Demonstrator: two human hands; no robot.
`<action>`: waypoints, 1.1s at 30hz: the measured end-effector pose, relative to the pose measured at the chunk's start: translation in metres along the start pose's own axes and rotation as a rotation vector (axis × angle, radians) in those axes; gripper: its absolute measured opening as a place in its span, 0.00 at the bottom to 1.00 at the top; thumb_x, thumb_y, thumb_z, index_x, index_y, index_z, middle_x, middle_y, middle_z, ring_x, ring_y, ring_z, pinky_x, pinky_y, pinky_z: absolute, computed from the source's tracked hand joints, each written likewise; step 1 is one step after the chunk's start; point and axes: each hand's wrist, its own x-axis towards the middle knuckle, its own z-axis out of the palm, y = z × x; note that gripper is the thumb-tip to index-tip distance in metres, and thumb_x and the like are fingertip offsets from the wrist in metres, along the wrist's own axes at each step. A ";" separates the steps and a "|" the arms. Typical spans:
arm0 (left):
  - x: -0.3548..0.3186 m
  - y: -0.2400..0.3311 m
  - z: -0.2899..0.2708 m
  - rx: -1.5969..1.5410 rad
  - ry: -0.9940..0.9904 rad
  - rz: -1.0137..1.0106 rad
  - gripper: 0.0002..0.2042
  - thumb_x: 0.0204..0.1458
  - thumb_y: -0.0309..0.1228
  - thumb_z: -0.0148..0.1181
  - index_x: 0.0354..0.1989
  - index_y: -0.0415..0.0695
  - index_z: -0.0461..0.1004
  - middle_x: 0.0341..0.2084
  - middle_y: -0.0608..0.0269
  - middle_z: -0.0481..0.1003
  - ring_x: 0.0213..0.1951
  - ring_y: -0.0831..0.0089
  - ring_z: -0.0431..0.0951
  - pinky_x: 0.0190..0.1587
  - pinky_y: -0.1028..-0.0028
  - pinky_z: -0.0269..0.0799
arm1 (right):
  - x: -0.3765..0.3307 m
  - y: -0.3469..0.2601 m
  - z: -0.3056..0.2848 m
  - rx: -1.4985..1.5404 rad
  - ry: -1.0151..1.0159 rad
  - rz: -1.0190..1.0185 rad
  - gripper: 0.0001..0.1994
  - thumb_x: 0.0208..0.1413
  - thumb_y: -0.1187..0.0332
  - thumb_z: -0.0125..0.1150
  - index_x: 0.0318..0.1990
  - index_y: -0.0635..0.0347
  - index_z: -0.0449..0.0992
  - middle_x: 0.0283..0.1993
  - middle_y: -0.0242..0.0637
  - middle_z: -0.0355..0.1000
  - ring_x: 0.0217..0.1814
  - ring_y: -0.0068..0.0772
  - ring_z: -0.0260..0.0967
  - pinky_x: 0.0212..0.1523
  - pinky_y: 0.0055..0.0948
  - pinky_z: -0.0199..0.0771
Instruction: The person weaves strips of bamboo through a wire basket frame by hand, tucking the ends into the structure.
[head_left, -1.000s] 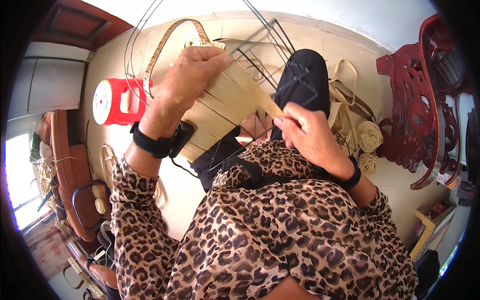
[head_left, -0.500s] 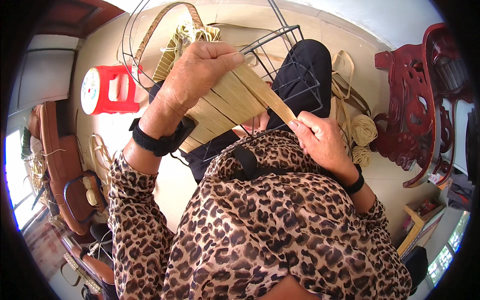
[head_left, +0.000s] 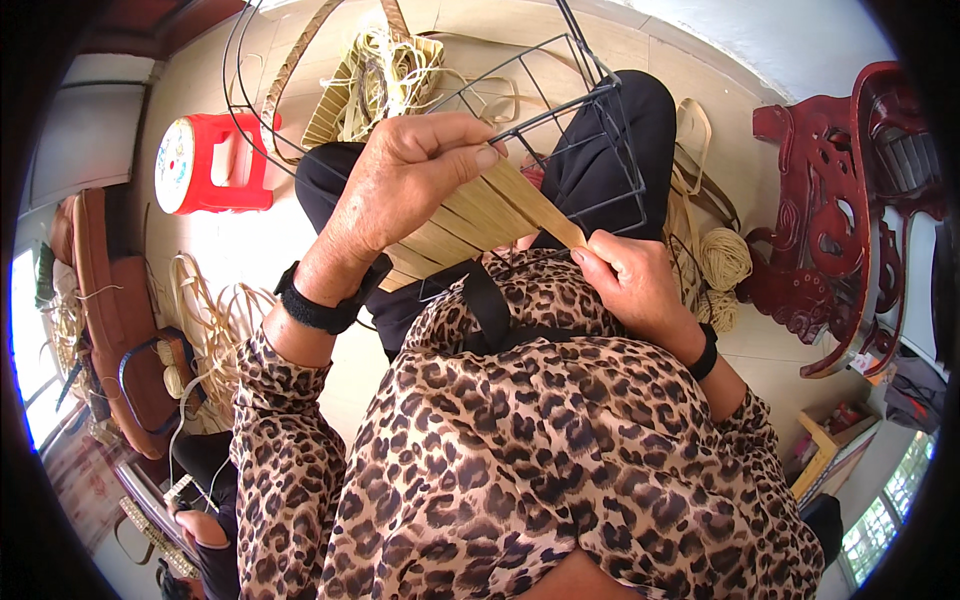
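A black wire basket frame [head_left: 612,88] rests tilted on my lap, with flat tan strips [head_left: 440,242] laid side by side across one face. My left hand [head_left: 415,175] is closed at the upper edge of that face, thumb and fingers pinching a strip against the wire. From there the strip's free length [head_left: 548,212] slants down to the right. My right hand [head_left: 637,280] grips its end between thumb and curled fingers, and the strip looks taut. The left palm and wrist hide part of the covered face.
A striped bag [head_left: 335,105] full of loose pale strips stands ahead on the floor. Left are a red stool [head_left: 215,165] and coiled strips [head_left: 200,310]. To the right lie twine balls [head_left: 726,257] beside carved dark red furniture [head_left: 810,210]. Another person's arm [head_left: 205,530] shows lower left.
The wire frame has tipped, so its strip-covered face looks narrower. My left hand has shifted slightly right and nearer to me. Both hands keep their hold on the strip.
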 end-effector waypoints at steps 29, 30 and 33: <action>0.067 -0.006 -0.007 0.211 -0.127 -0.005 0.11 0.52 0.34 0.51 0.36 0.40 0.74 0.26 0.68 0.73 0.28 0.84 0.71 0.30 0.83 0.66 | 0.004 0.002 0.005 0.049 0.058 0.051 0.09 0.50 0.68 0.54 0.22 0.62 0.68 0.15 0.47 0.62 0.16 0.46 0.62 0.16 0.34 0.58; 0.064 -0.001 -0.007 0.277 -0.089 0.011 0.11 0.51 0.34 0.51 0.37 0.41 0.74 0.27 0.66 0.74 0.29 0.81 0.72 0.31 0.81 0.67 | 0.004 0.001 0.006 0.045 0.055 0.055 0.09 0.50 0.68 0.55 0.22 0.62 0.68 0.15 0.46 0.62 0.16 0.46 0.62 0.16 0.35 0.58; 0.052 0.003 -0.009 0.499 0.074 0.190 0.11 0.49 0.32 0.53 0.39 0.42 0.74 0.30 0.62 0.75 0.33 0.73 0.74 0.35 0.77 0.68 | 0.005 0.000 0.002 0.060 0.036 0.073 0.09 0.50 0.68 0.55 0.22 0.62 0.68 0.15 0.47 0.62 0.17 0.47 0.63 0.16 0.36 0.59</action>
